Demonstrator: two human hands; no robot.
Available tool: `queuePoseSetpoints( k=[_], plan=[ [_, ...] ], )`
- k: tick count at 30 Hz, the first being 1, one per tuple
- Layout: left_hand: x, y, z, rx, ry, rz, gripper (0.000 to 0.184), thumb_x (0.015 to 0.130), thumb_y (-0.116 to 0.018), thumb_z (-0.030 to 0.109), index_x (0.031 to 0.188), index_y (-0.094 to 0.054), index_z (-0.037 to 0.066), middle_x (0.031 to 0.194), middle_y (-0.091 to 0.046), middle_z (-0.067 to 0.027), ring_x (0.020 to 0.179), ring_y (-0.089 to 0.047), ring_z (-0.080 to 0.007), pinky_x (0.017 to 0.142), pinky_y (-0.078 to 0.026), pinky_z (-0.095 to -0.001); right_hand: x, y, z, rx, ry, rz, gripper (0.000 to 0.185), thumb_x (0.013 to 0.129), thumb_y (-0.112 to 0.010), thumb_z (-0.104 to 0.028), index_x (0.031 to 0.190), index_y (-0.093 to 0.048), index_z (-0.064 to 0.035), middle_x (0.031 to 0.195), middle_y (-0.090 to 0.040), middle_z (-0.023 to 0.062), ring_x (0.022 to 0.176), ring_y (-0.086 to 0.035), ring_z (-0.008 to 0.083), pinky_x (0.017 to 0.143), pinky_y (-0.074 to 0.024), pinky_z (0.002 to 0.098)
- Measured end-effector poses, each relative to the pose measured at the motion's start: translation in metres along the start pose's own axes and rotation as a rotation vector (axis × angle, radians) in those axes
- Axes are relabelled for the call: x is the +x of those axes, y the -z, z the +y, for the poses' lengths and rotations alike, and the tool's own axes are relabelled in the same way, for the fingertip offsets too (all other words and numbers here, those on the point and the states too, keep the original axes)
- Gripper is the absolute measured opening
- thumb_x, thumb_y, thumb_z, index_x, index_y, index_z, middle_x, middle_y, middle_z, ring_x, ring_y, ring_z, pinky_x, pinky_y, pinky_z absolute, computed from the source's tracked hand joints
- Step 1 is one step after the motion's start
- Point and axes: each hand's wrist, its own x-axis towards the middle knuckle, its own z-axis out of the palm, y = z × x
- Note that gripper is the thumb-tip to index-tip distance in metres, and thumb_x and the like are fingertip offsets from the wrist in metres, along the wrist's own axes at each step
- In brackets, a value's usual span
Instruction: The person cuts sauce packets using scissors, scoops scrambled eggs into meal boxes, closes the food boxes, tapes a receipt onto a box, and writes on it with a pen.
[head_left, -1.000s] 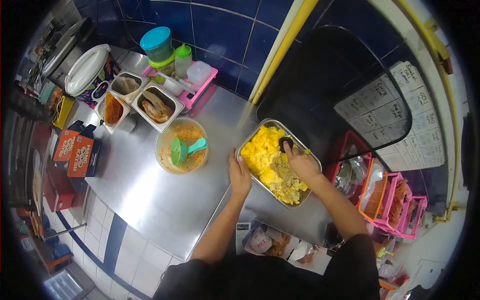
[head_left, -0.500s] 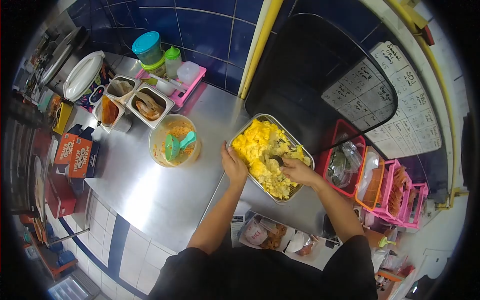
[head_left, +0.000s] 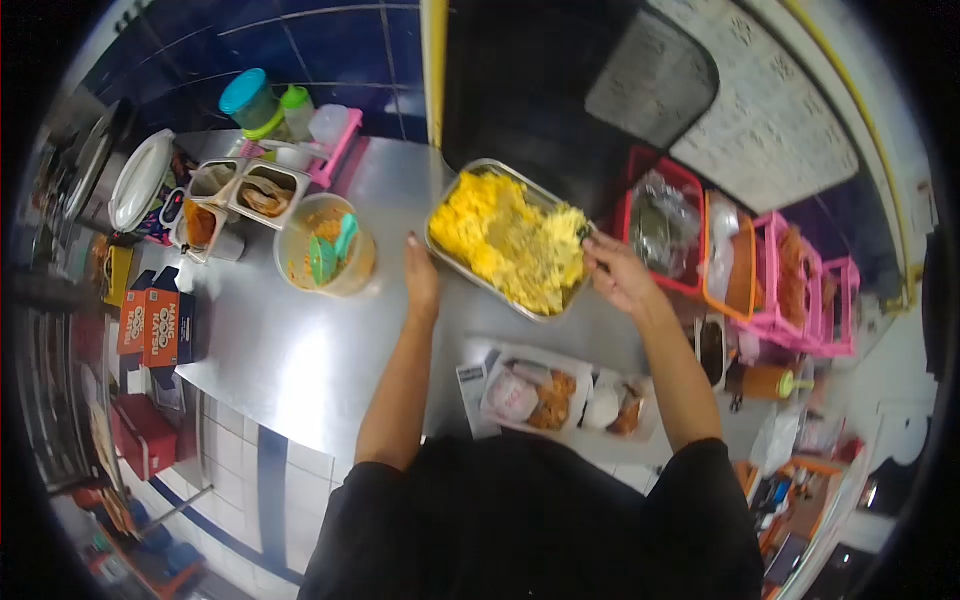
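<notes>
Glossy metal counter [head_left: 290, 375]; shiny metal tray [head_left: 484, 286]; matt cloth shirt [head_left: 540, 525]

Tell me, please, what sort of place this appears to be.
Probably a commercial kitchen: there is a shiny metal worktop, a metal tray of yellow food, and orange boxes printed MANG KATSU.

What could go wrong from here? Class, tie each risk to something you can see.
1. Yellow food is heaped near the metal tray rim by the right hand, so some might spill over.
2. The left hand is open beside the tray, not clasping it, so the tray could slide.
3. The tub stands near that hand and might get knocked.
</notes>
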Motion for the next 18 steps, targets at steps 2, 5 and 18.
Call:
queuePoseSetpoints(
  k=[2,5,18],
  plan=[
    [-0.027,0.02,0.012,-0.072,0.034,0.025,0.071,0.107,-0.035,0.055,0.154,-0.031,0.003,0.15,-0.045,-0.0193,0.128,-0.051,-0.0314,0.107,-0.042,-0.0445,-0.053,-0.008,-0.003,0.115,0.021,-0.014,0.015,0.101,-0.061,-0.017,0.111,-0.056,-0.0071,0.077,-0.054,-0.0013,0.044,-0.036,0.002,0.038,-0.027,0.0184],
    [-0.078,0.051,0.027,-0.085,-0.031,0.076,0.071,0.106,-0.036,0.057,0.154,-0.033,0.006,0.146,-0.049,-0.0188,0.122,-0.055,-0.0287,0.104,-0.044,-0.0455,-0.143,-0.026,0.001,0.158,-0.016,0.086,0.029,0.1,-0.062,-0.017,0.125,-0.056,-0.0045,0.073,-0.054,-0.0013,0.043,-0.037,0.0018,0.037,-0.0273,0.0179],
    [-0.212,0.067,0.024,0.139,-0.017,0.095,0.062,0.108,-0.036,0.051,0.146,-0.043,0.003,0.13,-0.058,-0.016,0.11,-0.061,-0.0237,0.095,-0.048,-0.0384,-0.216,-0.034,0.246,-1.284,0.127,0.48,0.069,0.093,-0.053,-0.008,0.157,-0.028,-0.0058,0.108,-0.063,0.0279,0.081,-0.065,0.0471,0.072,-0.055,0.0524]
  ],
)
